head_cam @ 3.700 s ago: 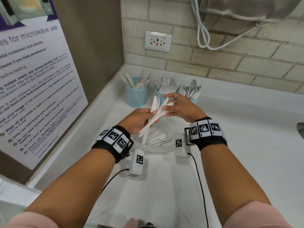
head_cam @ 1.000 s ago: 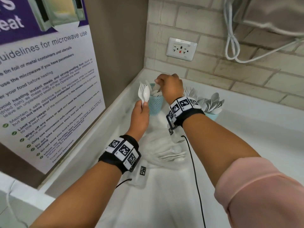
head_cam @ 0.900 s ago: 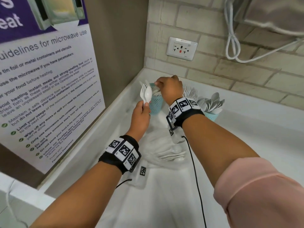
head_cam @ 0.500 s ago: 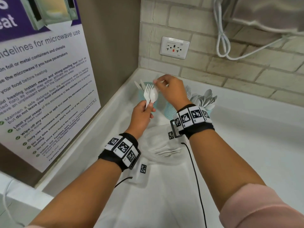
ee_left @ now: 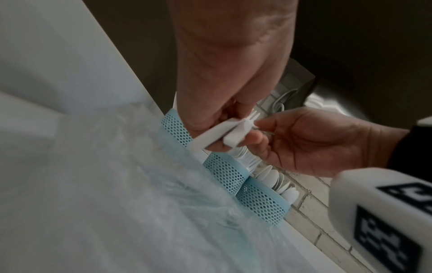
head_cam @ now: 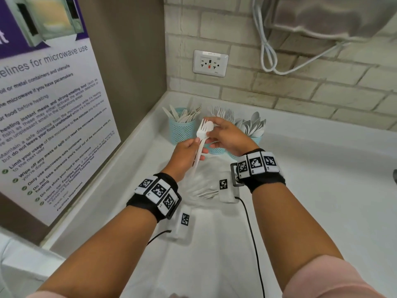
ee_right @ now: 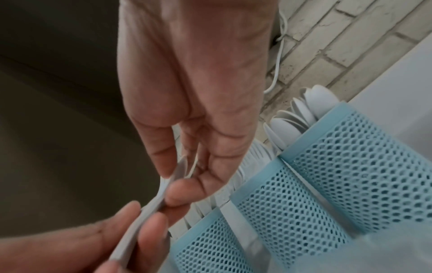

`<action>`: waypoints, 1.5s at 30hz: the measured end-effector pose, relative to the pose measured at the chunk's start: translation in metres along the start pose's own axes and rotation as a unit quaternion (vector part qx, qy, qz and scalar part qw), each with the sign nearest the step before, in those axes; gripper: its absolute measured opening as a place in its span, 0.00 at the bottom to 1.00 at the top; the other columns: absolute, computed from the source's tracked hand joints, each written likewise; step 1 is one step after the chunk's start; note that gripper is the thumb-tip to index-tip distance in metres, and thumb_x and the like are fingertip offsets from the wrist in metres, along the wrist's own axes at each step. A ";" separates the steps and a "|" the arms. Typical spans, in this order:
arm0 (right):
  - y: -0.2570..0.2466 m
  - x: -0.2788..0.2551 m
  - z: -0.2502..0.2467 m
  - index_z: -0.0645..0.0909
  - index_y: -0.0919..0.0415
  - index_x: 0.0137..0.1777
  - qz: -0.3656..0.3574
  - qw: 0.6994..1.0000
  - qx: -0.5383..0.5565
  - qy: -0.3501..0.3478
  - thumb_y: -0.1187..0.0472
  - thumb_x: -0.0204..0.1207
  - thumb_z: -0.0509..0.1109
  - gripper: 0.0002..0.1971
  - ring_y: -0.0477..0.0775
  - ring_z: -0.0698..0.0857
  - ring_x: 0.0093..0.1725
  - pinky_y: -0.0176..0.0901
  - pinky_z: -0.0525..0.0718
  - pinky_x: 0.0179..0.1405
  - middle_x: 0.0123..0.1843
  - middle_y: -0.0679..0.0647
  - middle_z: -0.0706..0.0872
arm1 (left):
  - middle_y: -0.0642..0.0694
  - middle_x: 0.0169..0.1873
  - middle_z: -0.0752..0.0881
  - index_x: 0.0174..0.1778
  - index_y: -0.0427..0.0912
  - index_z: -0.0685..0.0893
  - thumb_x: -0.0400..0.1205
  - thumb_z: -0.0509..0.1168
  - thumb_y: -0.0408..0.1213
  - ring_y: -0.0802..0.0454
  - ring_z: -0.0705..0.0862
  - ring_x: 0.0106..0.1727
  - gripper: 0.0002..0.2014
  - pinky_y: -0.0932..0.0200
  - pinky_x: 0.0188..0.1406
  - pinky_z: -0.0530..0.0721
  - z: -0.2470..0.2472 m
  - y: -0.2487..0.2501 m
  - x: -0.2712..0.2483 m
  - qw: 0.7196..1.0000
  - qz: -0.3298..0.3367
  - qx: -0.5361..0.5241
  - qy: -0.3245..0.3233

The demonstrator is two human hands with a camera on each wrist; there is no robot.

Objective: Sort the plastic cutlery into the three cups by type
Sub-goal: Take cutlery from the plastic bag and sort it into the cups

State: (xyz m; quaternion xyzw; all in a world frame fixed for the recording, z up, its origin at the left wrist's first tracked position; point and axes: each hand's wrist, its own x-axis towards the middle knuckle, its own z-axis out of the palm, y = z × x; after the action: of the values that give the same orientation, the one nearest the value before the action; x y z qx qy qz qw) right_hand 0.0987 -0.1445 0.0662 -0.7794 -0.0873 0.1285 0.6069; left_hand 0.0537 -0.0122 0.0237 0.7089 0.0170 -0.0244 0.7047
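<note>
My left hand (head_cam: 196, 146) grips the handles of a white plastic fork (head_cam: 201, 128) and spoon (head_cam: 209, 126), heads up, in front of the cups. My right hand (head_cam: 214, 134) meets them from the right. In the right wrist view its thumb and forefinger (ee_right: 161, 166) pinch the spoon's neck (ee_right: 162, 186). Three blue mesh cups stand in a row by the back wall: knives (head_cam: 182, 131), forks (head_cam: 216, 149) mostly hidden behind my hands, and spoons (head_cam: 256, 140).
A clear plastic bag (head_cam: 206, 186) with several more white pieces lies on the white counter (head_cam: 322, 190) under my wrists. A wall with a poster (head_cam: 53, 125) stands close on the left, a brick wall with a socket (head_cam: 210, 63) behind the cups.
My right hand has drawn back from the knife cup to the fork and spoon in my left hand. My left hand has shifted right, in front of the cups.
</note>
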 end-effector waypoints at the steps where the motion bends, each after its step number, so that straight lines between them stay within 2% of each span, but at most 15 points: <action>1: 0.001 -0.001 -0.001 0.71 0.59 0.72 -0.004 1.000 0.000 -0.002 0.73 0.80 0.61 0.21 0.48 0.83 0.37 0.32 0.82 0.32 0.48 0.57 0.84 | 0.48 0.37 0.86 0.59 0.40 0.82 0.89 0.51 0.41 0.56 0.82 0.33 0.16 0.74 0.26 0.78 0.000 0.001 0.000 1.000 -0.003 0.002 -0.007; 5: 0.006 -0.007 -0.004 0.71 0.58 0.72 -0.017 1.000 0.002 0.007 0.66 0.82 0.63 0.19 0.45 0.82 0.35 0.32 0.81 0.32 0.43 0.52 0.84 | 0.49 0.35 0.84 0.58 0.41 0.81 0.89 0.50 0.41 0.56 0.81 0.32 0.15 0.74 0.23 0.76 0.002 0.002 -0.003 0.999 -0.004 0.027 -0.034; 7: 0.008 -0.009 -0.001 0.71 0.58 0.72 -0.021 0.998 -0.048 0.027 0.63 0.81 0.65 0.19 0.44 0.81 0.34 0.30 0.78 0.29 0.40 0.49 0.82 | 0.49 0.33 0.82 0.57 0.40 0.82 0.89 0.51 0.42 0.57 0.80 0.30 0.16 0.70 0.27 0.76 0.005 0.001 -0.001 0.998 -0.006 0.042 -0.053; 9: 0.013 -0.009 0.003 0.72 0.63 0.69 -0.030 0.995 -0.086 0.050 0.65 0.80 0.66 0.18 0.44 0.79 0.33 0.26 0.75 0.23 0.39 0.49 0.80 | 0.49 0.32 0.81 0.59 0.37 0.82 0.89 0.50 0.42 0.56 0.78 0.29 0.18 0.63 0.32 0.75 0.008 -0.001 0.001 0.996 -0.016 0.048 -0.073; 12: 0.016 -0.008 -0.002 0.73 0.65 0.66 -0.022 0.991 -0.073 0.112 0.68 0.80 0.65 0.16 0.46 0.77 0.27 0.28 0.72 0.16 0.39 0.52 0.79 | 0.50 0.32 0.77 0.60 0.38 0.81 0.89 0.48 0.41 0.56 0.73 0.29 0.17 0.64 0.30 0.72 0.012 -0.001 -0.001 0.993 -0.036 0.046 -0.107; 16: 0.005 -0.007 -0.030 0.75 0.60 0.59 -0.062 0.969 -0.076 0.225 0.68 0.82 0.61 0.09 0.47 0.78 0.34 0.30 0.78 0.24 0.46 0.55 0.80 | 0.52 0.31 0.72 0.56 0.43 0.81 0.89 0.50 0.40 0.58 0.68 0.28 0.14 0.66 0.29 0.69 0.012 0.000 -0.001 0.991 -0.040 0.054 -0.118; 19: -0.011 -0.007 -0.049 0.73 0.57 0.54 -0.107 0.935 -0.088 0.327 0.68 0.82 0.58 0.07 0.52 0.81 0.40 0.43 0.83 0.40 0.44 0.53 0.81 | 0.51 0.30 0.71 0.58 0.39 0.83 0.88 0.53 0.38 0.58 0.67 0.28 0.14 0.67 0.27 0.68 0.009 -0.001 0.002 0.994 -0.035 0.058 -0.088; 22: -0.027 -0.008 -0.062 0.72 0.63 0.56 -0.183 0.873 -0.061 0.449 0.68 0.84 0.55 0.06 0.40 0.77 0.37 0.22 0.75 0.35 0.40 0.46 0.77 | 0.50 0.32 0.75 0.58 0.36 0.84 0.86 0.55 0.34 0.58 0.71 0.30 0.13 0.72 0.24 0.69 0.006 -0.006 0.004 0.990 -0.030 0.123 -0.067; 24: -0.033 -0.006 -0.068 0.72 0.67 0.59 -0.227 0.827 -0.058 0.511 0.67 0.84 0.53 0.09 0.43 0.77 0.38 0.21 0.73 0.33 0.42 0.49 0.78 | 0.50 0.35 0.79 0.56 0.36 0.83 0.85 0.58 0.35 0.59 0.75 0.32 0.11 0.75 0.23 0.71 0.005 -0.010 0.005 0.977 -0.036 0.195 -0.084; 26: -0.034 0.001 -0.067 0.72 0.66 0.60 -0.249 0.806 -0.076 0.532 0.65 0.84 0.52 0.10 0.48 0.79 0.41 0.25 0.71 0.33 0.45 0.52 0.80 | 0.47 0.41 0.82 0.56 0.35 0.83 0.84 0.61 0.36 0.58 0.77 0.34 0.11 0.73 0.27 0.75 0.006 -0.014 0.005 0.958 -0.045 0.256 -0.121; 30: -0.025 0.017 -0.062 0.73 0.66 0.62 -0.250 0.810 -0.163 0.505 0.66 0.83 0.53 0.12 0.56 0.82 0.50 0.36 0.71 0.41 0.53 0.60 0.84 | 0.48 0.51 0.80 0.59 0.41 0.82 0.80 0.68 0.43 0.53 0.79 0.50 0.14 0.64 0.51 0.74 0.009 -0.022 0.002 0.882 -0.042 0.421 -0.209; 33: -0.015 0.026 -0.057 0.74 0.66 0.64 -0.238 0.828 -0.234 0.451 0.69 0.81 0.53 0.14 0.57 0.81 0.47 0.37 0.67 0.38 0.51 0.63 0.84 | 0.48 0.61 0.80 0.64 0.45 0.78 0.76 0.71 0.47 0.51 0.79 0.61 0.22 0.62 0.56 0.73 0.010 -0.027 -0.002 0.831 -0.067 0.491 -0.252; 38: -0.004 0.039 -0.047 0.73 0.65 0.63 -0.173 0.875 -0.303 0.337 0.66 0.83 0.50 0.14 0.58 0.79 0.40 0.43 0.70 0.37 0.41 0.61 0.81 | 0.45 0.68 0.76 0.72 0.44 0.70 0.75 0.74 0.45 0.47 0.76 0.67 0.31 0.58 0.61 0.73 0.010 -0.030 -0.005 0.800 -0.079 0.524 -0.282; 42: 0.003 0.045 -0.037 0.75 0.59 0.65 -0.097 0.865 -0.410 0.273 0.63 0.83 0.50 0.17 0.65 0.76 0.60 0.49 0.73 0.51 0.52 0.63 0.86 | 0.43 0.68 0.76 0.73 0.43 0.69 0.74 0.74 0.44 0.46 0.76 0.67 0.32 0.59 0.61 0.72 0.009 -0.031 -0.005 0.792 -0.072 0.534 -0.288; 45: 0.010 0.047 -0.030 0.77 0.58 0.64 -0.053 0.841 -0.491 0.221 0.61 0.83 0.50 0.17 0.65 0.71 0.65 0.53 0.69 0.61 0.56 0.61 0.85 | 0.43 0.68 0.77 0.72 0.43 0.70 0.74 0.74 0.44 0.47 0.76 0.67 0.32 0.61 0.59 0.72 0.009 -0.032 -0.005 0.791 -0.059 0.538 -0.284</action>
State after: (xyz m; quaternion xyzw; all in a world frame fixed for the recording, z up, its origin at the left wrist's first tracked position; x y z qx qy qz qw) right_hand 0.1523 -0.1606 0.0591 -0.9773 -0.0439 -0.1393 0.1538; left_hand 0.0468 -0.0205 -0.0079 0.9321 -0.1586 -0.2714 0.1798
